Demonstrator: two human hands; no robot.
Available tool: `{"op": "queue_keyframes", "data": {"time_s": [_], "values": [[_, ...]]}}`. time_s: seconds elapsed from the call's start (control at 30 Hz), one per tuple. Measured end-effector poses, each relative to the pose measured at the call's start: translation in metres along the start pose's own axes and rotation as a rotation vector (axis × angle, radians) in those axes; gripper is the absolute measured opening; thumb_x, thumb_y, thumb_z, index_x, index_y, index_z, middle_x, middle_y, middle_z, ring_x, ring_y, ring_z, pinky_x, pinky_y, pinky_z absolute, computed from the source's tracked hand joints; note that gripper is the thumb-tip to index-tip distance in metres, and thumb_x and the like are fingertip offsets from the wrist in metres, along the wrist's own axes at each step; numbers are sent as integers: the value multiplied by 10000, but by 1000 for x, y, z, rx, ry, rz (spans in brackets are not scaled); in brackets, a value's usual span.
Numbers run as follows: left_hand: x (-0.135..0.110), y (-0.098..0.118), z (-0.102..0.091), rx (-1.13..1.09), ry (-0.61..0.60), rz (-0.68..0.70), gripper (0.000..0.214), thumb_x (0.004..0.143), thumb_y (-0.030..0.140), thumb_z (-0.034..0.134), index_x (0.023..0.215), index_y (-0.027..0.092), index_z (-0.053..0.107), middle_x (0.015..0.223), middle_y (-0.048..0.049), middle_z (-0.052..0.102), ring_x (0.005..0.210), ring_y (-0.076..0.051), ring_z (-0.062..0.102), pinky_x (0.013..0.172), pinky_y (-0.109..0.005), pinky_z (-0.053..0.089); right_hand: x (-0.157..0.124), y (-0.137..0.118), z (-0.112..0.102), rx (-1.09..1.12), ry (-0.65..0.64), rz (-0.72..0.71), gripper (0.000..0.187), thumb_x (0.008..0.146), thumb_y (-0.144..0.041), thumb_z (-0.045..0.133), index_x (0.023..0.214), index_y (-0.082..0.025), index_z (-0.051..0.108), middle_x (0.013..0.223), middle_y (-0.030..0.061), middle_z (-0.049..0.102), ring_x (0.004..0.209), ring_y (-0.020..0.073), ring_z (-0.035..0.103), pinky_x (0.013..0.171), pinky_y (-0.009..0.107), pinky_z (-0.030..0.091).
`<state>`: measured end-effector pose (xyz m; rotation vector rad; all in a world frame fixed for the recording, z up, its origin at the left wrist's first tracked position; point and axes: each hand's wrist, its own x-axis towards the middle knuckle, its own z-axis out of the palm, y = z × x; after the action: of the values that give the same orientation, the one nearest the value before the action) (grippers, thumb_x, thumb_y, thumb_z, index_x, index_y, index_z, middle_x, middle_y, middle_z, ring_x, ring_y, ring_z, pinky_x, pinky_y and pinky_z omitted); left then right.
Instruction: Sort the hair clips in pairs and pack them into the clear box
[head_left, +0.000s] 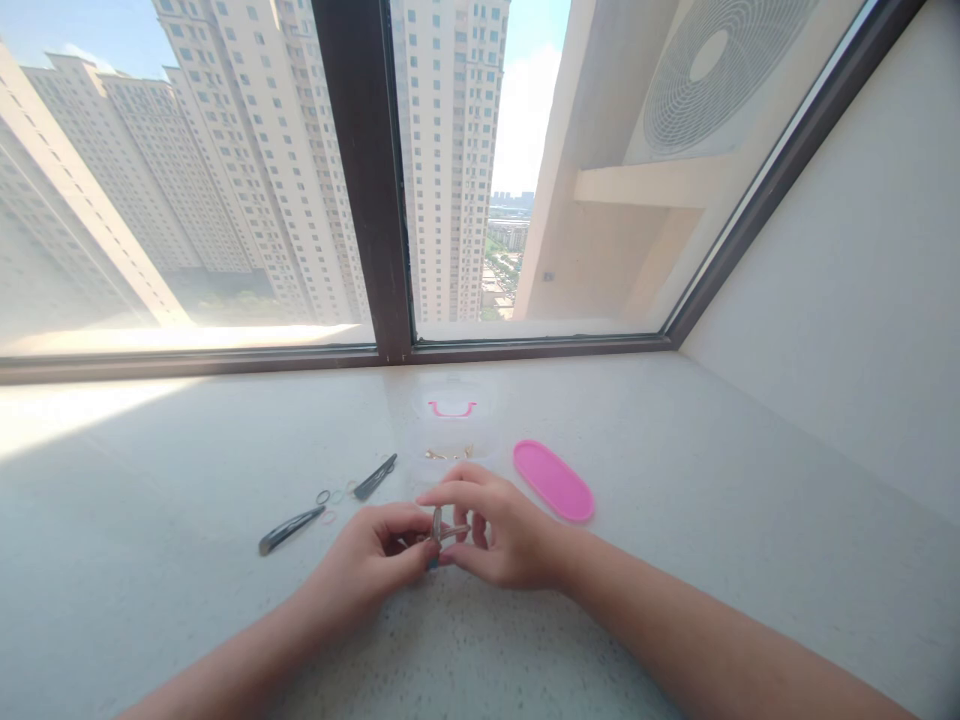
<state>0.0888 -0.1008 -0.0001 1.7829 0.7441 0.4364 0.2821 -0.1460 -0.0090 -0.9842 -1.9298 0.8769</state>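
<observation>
Just in front of the clear box, my left hand (382, 552) pinches a small brownish, shiny hair clip (453, 532) between thumb and fingers. My right hand (501, 525) curves around the same clip from the right, its index finger over the top and its thumb below. Fingers partly hide the clip, so its full shape is unclear. Left of my hands lie two dark hair clips, a nearer one (291, 530) and a farther one (375, 478). Small hair ties, among them a black one (323, 497) and a pink one (328, 517), lie between these clips.
A clear plastic box (412, 440) with a pink handle (453, 409) stands behind my hands, with small gold-coloured pieces (448, 454) in it. To the right is a pink oval tray or lid (553, 482). The pale sill (187, 620) meets a dark window frame (390, 345).
</observation>
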Motion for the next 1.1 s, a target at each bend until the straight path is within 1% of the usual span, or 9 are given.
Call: {"op": "queue_keyframes", "data": {"time_s": [0.07,0.2,0.37,0.43,0.5,0.57,0.67,0.83,1.1], "values": [[0,-1,1,-7,-5,-4,204,817,295,570,773,167,723,730,-19,658,684,-173,538,612,-252,395,1,-1,-1,-1,-14,-58,329,787,-119,635,1103,-209,652,1027,70,554,735,108,552,587,209,496],[-1,-4,1,2,-7,-33,217,816,326,598,828,153,729,686,-9,634,630,-152,514,572,-243,377,4,-4,-3,-52,54,-98,119,812,-124,627,895,-151,707,874,72,647,711,129,591,651,254,513],[0,-6,-2,-73,32,-83,286,806,390,634,935,151,726,681,-4,620,611,-145,527,564,-241,420,5,-8,-6,-83,112,-112,70,829,-167,645,817,-167,714,833,64,683,749,151,632,696,279,530],[0,-5,-3,-146,82,-93,338,814,430,625,995,154,699,710,-8,621,587,-137,532,554,-245,446,6,-9,-9,-104,215,-146,81,846,-195,635,830,-181,713,851,66,690,769,158,643,708,291,540],[0,-3,-3,-255,155,-91,376,835,466,594,1050,162,651,800,-24,619,581,-129,532,512,-238,451,6,-9,-13,-148,404,-177,82,851,-203,629,848,-192,710,882,72,694,813,172,650,743,314,549],[0,-1,-3,-354,220,-88,376,854,487,564,1044,166,614,875,-38,594,604,-128,537,467,-223,440,7,-6,-18,-208,586,-185,89,850,-187,621,862,-198,708,915,78,691,861,185,650,779,337,552],[1,-3,-2,-380,245,-101,352,860,493,556,967,161,604,841,-27,568,599,-124,532,435,-203,414,11,2,-27,-312,675,-187,134,863,-173,577,890,-202,705,957,85,686,900,196,644,806,359,553],[2,-15,-2,-225,142,-81,359,883,494,511,859,150,612,741,-11,582,546,-116,518,458,-213,411,18,21,-35,-452,604,-216,204,870,-131,505,925,-193,691,966,80,682,925,191,634,845,354,539],[-3,-17,3,11,81,-91,335,898,464,481,853,164,622,692,-7,599,553,-131,509,498,-222,409,21,23,-31,-516,319,-250,264,859,-64,456,958,-162,681,1004,103,665,958,193,606,869,342,504]]}}
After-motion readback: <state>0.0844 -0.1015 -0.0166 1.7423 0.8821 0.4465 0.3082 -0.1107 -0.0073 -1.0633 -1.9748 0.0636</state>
